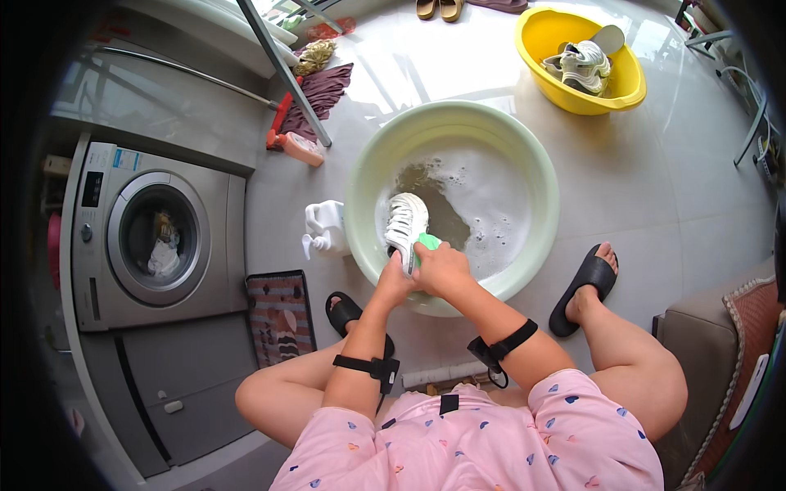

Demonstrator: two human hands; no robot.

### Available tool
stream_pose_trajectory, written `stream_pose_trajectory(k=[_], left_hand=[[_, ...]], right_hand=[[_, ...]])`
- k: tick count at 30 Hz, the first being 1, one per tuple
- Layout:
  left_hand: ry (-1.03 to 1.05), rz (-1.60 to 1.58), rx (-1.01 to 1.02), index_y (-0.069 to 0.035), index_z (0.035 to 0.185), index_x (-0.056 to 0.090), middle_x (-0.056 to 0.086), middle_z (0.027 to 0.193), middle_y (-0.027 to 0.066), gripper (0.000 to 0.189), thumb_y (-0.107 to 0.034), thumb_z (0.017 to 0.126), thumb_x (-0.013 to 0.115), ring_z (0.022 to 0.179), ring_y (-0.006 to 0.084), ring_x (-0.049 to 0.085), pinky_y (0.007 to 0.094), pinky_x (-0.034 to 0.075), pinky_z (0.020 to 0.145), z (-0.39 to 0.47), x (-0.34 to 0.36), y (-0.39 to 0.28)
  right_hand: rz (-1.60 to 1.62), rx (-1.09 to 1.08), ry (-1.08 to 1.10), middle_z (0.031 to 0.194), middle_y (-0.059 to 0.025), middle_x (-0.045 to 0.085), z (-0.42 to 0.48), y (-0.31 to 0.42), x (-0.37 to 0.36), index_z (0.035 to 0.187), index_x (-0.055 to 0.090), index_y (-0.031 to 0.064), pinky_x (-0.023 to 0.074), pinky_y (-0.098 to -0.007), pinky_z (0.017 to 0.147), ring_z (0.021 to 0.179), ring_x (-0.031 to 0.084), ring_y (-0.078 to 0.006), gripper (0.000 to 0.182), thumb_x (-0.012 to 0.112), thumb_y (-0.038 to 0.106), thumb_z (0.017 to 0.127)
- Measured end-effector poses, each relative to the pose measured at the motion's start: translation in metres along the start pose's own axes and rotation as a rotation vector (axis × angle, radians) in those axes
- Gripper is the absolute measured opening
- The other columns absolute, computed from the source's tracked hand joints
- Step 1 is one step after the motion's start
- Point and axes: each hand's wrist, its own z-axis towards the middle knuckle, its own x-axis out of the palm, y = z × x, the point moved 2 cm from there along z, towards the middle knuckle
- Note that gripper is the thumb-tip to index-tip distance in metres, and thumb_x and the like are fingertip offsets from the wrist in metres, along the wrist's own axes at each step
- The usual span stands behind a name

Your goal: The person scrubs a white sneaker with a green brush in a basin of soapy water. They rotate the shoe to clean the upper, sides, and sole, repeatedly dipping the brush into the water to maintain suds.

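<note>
A large pale green basin [543, 202] of murky, sudsy water stands on the floor before me. Over its near left part my left hand [396, 277] grips a white sneaker [408, 216] by the heel end, its toe pointing away from me. Closed around a green scrubbing tool [430, 241], probably a brush, my right hand [443, 267] presses at the sneaker's right side near the heel. The tool's working face is hidden. White foam [491, 184] covers much of the water, with darker water showing beside the sneaker.
Left of the basin stand a white pump bottle [330, 228] and a pink bottle [302, 149]. A front-loading washing machine [227, 245] is farther left. The yellow basin [533, 64] at upper right holds white sneakers [583, 64]. A metal frame leg [288, 77] rises near a mop [322, 92].
</note>
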Motion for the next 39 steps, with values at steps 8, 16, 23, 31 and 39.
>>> stream_pose_trajectory(k=[8, 16, 23, 31, 39], left_hand=[[0.075, -0.152, -0.037, -0.002, 0.118, 0.050, 0.062, 0.110, 0.0081, 0.059, 0.003, 0.066, 0.078, 0.102, 0.0174, 0.058, 0.0333, 0.048, 0.087, -0.010, 0.006, -0.003], [-0.020, -0.165, -0.001, -0.002, 0.109, 0.052, 0.066, 0.102, 0.0154, 0.056, -0.011, 0.063, 0.083, 0.097, 0.0324, 0.062, 0.0415, 0.049, 0.081, -0.014, 0.005, -0.010], [-0.149, 0.413, 0.101, -0.002, 0.101, 0.055, 0.066, 0.087, 0.0180, 0.060, -0.036, 0.061, 0.085, 0.087, 0.0378, 0.061, 0.0438, 0.044, 0.081, -0.017, 0.011, 0.005], [-0.167, 0.570, 0.196, -0.004, 0.092, 0.057, 0.066, 0.083, 0.0142, 0.056, -0.045, 0.062, 0.082, 0.078, 0.0356, 0.058, 0.0403, 0.040, 0.080, -0.023, 0.012, 0.007], [-0.176, 0.394, 0.211, -0.001, 0.100, 0.057, 0.066, 0.089, 0.0180, 0.051, -0.042, 0.074, 0.073, 0.081, 0.0370, 0.057, 0.0448, 0.043, 0.079, -0.017, 0.012, 0.014]], right_hand=[[0.090, -0.004, -0.107, 0.100, -0.0175, 0.060, 0.046, -0.012, 0.008, 0.116, 0.058, 0.0246, 0.0524, -0.0438, 0.075, 0.090, 0.064, -0.0350, 0.033, 0.058, 0.035, 0.085], [0.044, -0.039, -0.183, 0.100, -0.0147, 0.060, 0.037, -0.006, 0.008, 0.122, 0.056, 0.0282, 0.0526, -0.0416, 0.074, 0.089, 0.064, -0.0330, 0.039, 0.060, 0.035, 0.084], [0.219, 0.154, -0.299, 0.101, -0.0156, 0.059, 0.035, -0.039, -0.008, 0.128, 0.052, 0.0305, 0.0512, -0.0429, 0.080, 0.091, 0.063, -0.0344, 0.043, 0.059, 0.041, 0.086], [-0.170, -0.018, -0.157, 0.101, -0.0139, 0.057, 0.015, -0.018, 0.013, 0.129, 0.050, 0.0296, 0.0519, -0.0428, 0.075, 0.090, 0.062, -0.0330, 0.046, 0.061, 0.032, 0.084], [0.263, 0.128, -0.408, 0.096, -0.0163, 0.056, 0.029, -0.054, 0.006, 0.131, 0.048, 0.0325, 0.0516, -0.0450, 0.073, 0.085, 0.062, -0.0351, 0.047, 0.061, 0.040, 0.085]])
